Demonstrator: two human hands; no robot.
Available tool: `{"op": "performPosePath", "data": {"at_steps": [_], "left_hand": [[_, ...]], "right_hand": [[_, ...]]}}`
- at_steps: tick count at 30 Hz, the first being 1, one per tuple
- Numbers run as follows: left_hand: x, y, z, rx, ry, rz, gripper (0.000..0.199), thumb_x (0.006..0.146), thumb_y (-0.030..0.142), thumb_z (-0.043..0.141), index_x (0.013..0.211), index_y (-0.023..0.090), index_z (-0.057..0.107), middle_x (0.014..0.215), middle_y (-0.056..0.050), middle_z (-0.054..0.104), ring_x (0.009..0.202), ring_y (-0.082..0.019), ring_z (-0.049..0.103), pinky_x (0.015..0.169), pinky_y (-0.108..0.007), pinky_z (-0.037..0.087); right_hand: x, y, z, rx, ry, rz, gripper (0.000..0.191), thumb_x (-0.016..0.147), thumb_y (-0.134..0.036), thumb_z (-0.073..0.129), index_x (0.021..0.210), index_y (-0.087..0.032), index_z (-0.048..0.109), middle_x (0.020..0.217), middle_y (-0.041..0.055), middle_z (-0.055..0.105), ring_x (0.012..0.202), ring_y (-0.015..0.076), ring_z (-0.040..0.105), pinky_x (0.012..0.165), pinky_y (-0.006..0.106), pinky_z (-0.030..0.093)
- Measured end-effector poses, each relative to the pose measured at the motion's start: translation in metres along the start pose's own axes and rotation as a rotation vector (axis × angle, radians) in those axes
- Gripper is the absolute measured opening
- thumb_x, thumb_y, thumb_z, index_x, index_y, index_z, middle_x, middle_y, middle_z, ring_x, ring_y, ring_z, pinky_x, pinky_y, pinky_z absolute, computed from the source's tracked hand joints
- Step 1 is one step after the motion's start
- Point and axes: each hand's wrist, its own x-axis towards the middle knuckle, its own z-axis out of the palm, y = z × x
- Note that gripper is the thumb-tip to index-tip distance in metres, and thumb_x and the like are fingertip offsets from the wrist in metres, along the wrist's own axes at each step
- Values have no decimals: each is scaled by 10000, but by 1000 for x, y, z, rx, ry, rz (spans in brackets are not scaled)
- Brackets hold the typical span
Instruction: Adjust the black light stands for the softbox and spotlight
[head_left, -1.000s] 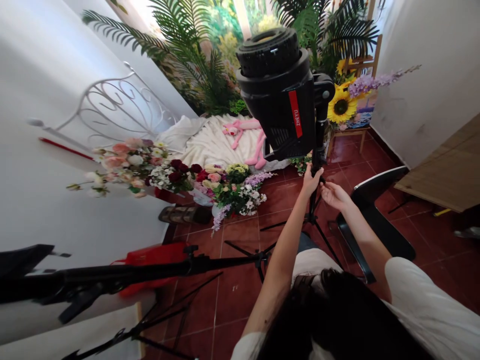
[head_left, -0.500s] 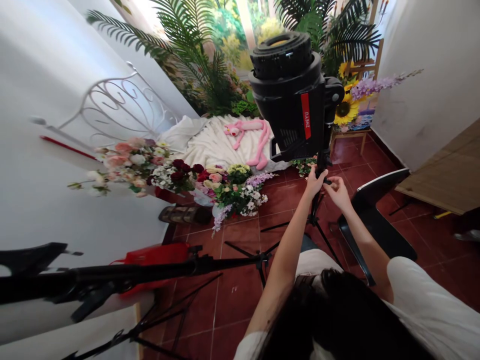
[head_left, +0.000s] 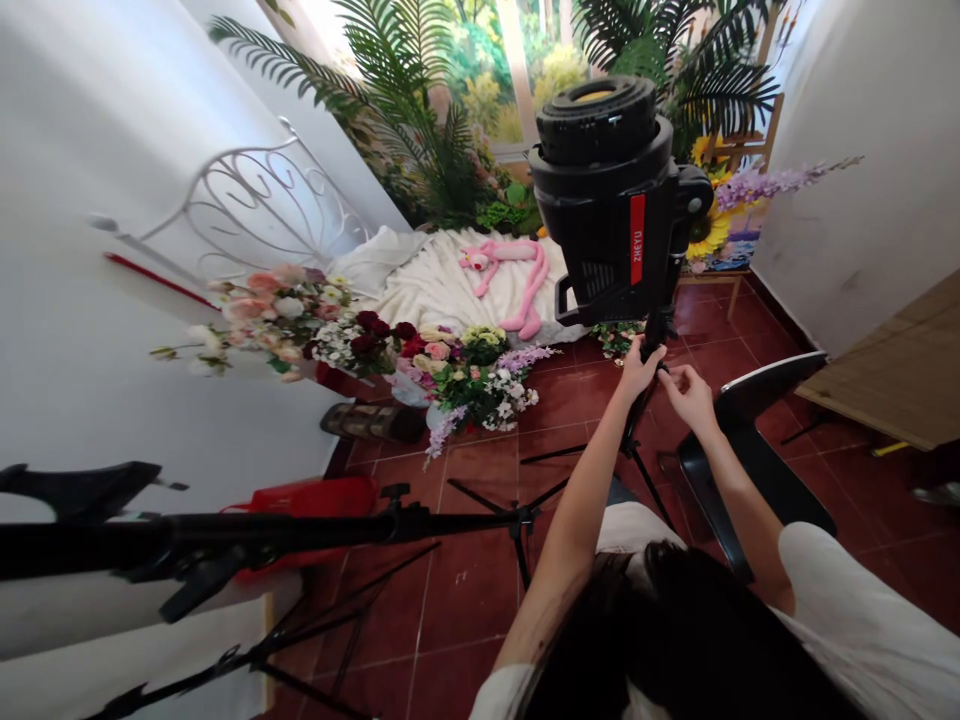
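A black studio light [head_left: 604, 215] with a red ZHEYU label points upward on top of a black light stand [head_left: 636, 412]. Just under the lamp, my left hand [head_left: 639, 368] is wrapped round the stand's pole. My right hand [head_left: 688, 395] is beside it, lower and to the right, with thumb and fingers pinched on a small dark knob [head_left: 661, 368] at the pole's side. The fingers partly cover the knob.
A second black stand [head_left: 315, 530] slants across the lower left. A black chair [head_left: 750, 450] stands to the right, near a wooden board [head_left: 892, 360]. Artificial flowers [head_left: 480, 385], a pink plush toy [head_left: 514, 265] on a white blanket [head_left: 420, 285] and palm leaves [head_left: 405, 100] lie ahead.
The lamp and my hands appear slightly further right and lower, as the whole view has shifted. My left hand still grips the pole and my right hand stays at the knob.
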Motion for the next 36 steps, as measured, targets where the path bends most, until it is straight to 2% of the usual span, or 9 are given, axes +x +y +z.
{"op": "performPosePath", "data": {"at_steps": [3,8,12,14,18,21,24,30,36], "left_hand": [[-1,0,0,-1,-15,23,191,851,265,665,982,192,548,939,-27,638,867,-139,584,887,-283,466],[-2,5,0,7,-2,43,174,846,236,655,977,194,548,983,-39,639,931,-149,598,952,-299,445],[-3,7,0,21,2,36,199,848,281,660,991,200,548,999,-42,648,955,-160,605,966,-310,444],[-3,5,0,22,2,31,209,848,289,658,1000,203,543,977,-34,642,933,-157,600,949,-306,450],[-1,-2,1,-11,-7,35,197,839,266,656,983,201,540,933,-14,621,883,-138,584,915,-288,456],[2,-7,2,-61,-1,51,180,838,250,648,971,199,537,921,-4,609,854,-126,576,903,-283,462],[2,-9,3,-84,-3,24,184,838,249,652,972,195,538,914,1,613,839,-123,576,896,-286,474],[1,-6,1,-63,0,-7,251,841,282,664,1051,200,555,980,-16,636,908,-127,588,931,-283,482],[0,-4,0,-43,-2,0,260,828,333,683,1001,189,553,964,-19,614,902,-142,582,926,-301,473]], "right_hand": [[1,-1,6,96,-12,75,511,763,-731,631,762,-221,598,752,82,724,682,218,668,692,348,536],[8,-5,9,555,-277,515,397,907,-563,530,719,-222,606,663,72,711,527,165,599,520,277,505],[8,-7,6,697,-296,651,287,888,-467,587,757,-214,623,685,38,712,495,117,568,472,221,470],[5,-5,6,678,-222,601,270,824,-481,667,799,-216,625,699,12,705,497,101,554,475,208,468],[0,2,3,473,-49,292,468,645,-565,799,917,-226,625,716,-17,695,544,117,575,513,233,483],[-2,7,-7,211,-28,68,484,699,-603,753,944,-195,666,775,39,728,634,160,623,631,297,518],[-2,7,-17,-16,-44,-66,426,782,-586,697,959,-199,679,810,60,749,654,183,634,688,332,516],[2,-7,-12,-278,-40,-108,332,804,-549,682,875,-243,576,764,38,726,679,230,667,652,323,472],[3,-11,-2,-387,-9,-83,274,843,-513,623,826,-249,553,707,41,685,662,246,657,610,305,407]]}}
